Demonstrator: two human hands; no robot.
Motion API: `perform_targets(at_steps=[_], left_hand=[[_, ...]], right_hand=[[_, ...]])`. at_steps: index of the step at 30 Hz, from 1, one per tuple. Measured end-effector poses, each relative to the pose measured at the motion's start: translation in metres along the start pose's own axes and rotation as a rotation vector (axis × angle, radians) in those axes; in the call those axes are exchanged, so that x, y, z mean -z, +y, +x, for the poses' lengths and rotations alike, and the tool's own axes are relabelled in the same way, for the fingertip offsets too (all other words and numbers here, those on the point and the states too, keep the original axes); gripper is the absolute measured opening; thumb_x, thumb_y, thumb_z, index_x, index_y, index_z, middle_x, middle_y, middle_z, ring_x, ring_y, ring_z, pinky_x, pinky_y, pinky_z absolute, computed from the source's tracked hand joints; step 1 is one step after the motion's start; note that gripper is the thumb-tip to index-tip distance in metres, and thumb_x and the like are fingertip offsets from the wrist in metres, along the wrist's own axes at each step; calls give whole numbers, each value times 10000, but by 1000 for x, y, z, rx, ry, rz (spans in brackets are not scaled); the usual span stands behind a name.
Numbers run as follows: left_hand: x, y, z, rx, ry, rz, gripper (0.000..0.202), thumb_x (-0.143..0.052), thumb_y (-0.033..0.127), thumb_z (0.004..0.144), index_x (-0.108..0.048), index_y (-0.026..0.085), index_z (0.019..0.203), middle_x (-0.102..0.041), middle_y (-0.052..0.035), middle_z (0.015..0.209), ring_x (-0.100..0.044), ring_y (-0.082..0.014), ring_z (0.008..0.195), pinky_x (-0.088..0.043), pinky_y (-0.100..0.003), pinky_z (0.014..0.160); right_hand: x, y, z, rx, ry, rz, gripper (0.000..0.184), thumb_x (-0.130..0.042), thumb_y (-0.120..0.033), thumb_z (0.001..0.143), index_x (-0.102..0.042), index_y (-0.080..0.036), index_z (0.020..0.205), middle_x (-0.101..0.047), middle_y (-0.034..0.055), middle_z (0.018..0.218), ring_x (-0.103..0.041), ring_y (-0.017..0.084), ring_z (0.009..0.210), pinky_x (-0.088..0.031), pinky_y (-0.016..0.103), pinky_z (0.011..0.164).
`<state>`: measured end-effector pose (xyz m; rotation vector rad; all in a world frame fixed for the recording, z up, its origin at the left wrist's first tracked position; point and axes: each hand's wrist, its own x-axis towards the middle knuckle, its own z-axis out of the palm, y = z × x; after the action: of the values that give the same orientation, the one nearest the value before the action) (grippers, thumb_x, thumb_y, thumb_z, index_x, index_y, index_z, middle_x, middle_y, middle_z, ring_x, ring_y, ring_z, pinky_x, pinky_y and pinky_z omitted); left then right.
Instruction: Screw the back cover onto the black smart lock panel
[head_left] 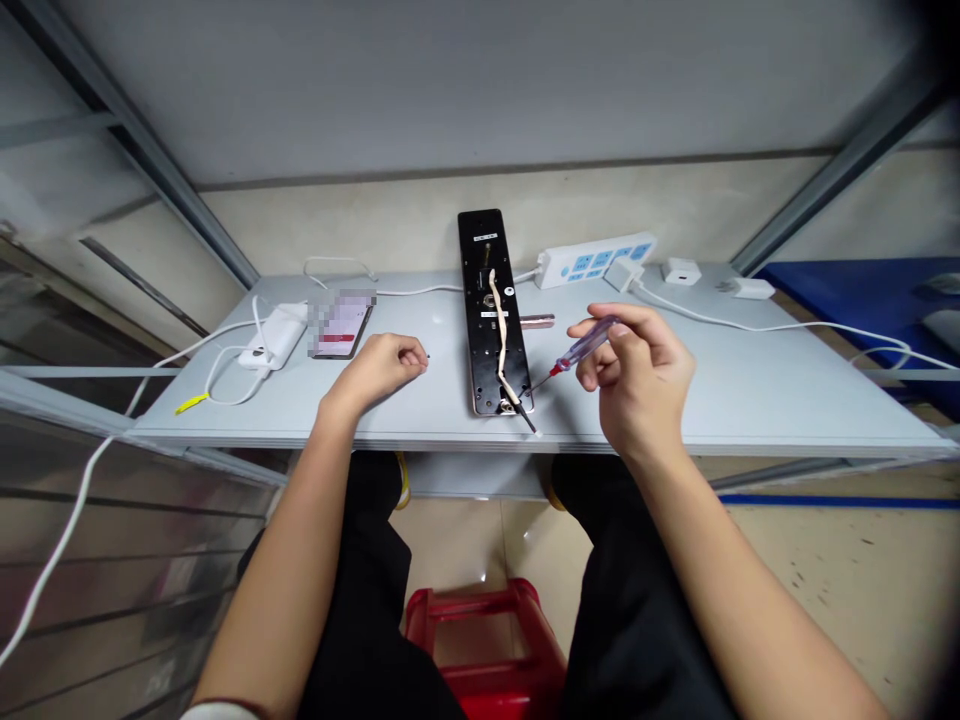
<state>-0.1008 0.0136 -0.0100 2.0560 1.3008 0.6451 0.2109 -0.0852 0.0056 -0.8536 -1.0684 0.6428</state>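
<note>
A long black panel (481,330), which looks like the back of an electronic door lock, lies lengthwise on the grey table. Along it runs a cream-wrapped cable (502,335), its dark end reaching past the near edge. My right hand (645,375) grips a screwdriver (589,345) with a clear purplish handle and red collar. Its thin shaft points at the panel's lower right corner; whether the tip touches cannot be made out. To the left, my left hand (382,368) rests on the table with fingers curled, nothing visible in them. A tiny dark piece (428,356) lies by its fingertips.
A phone (341,325) and a white adapter (274,335) with cables lie at left. Behind the panel's right side stands a white power strip (596,260), with a plugged charger (624,273) beside it. A pinkish bar (538,321) touches the panel's right side. Below is a red stool (502,650).
</note>
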Motion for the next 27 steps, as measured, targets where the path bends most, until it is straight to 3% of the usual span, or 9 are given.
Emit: perform_targets(at_steps=[12, 20, 27], left_hand=[[-6, 8, 7, 13, 96, 118, 263, -599, 110, 753, -817, 192, 876, -791, -51, 837, -704, -212, 780, -501, -317, 769], [-8, 3, 7, 40, 98, 94, 243, -614, 121, 731, -783, 193, 891, -776, -48, 850, -693, -203, 775, -503, -308, 751], [-13, 2, 10, 40, 128, 121, 187, -622, 116, 768, -753, 209, 865, -770, -44, 851, -704, -205, 793, -503, -313, 776]], right_hand=[[1, -4, 0, -22, 27, 21, 144, -790, -393, 998, -822, -262, 1048, -832, 25, 921, -511, 82, 462, -429, 273, 461], [1, -6, 1, -7, 51, 38, 120, -784, -361, 1003, -824, -258, 1049, -830, 35, 922, -526, 81, 461, -433, 271, 455], [-11, 1, 8, 81, 72, 34, 177, -775, -430, 1022, -793, -267, 1090, -837, 27, 969, -556, 85, 472, -484, 270, 463]])
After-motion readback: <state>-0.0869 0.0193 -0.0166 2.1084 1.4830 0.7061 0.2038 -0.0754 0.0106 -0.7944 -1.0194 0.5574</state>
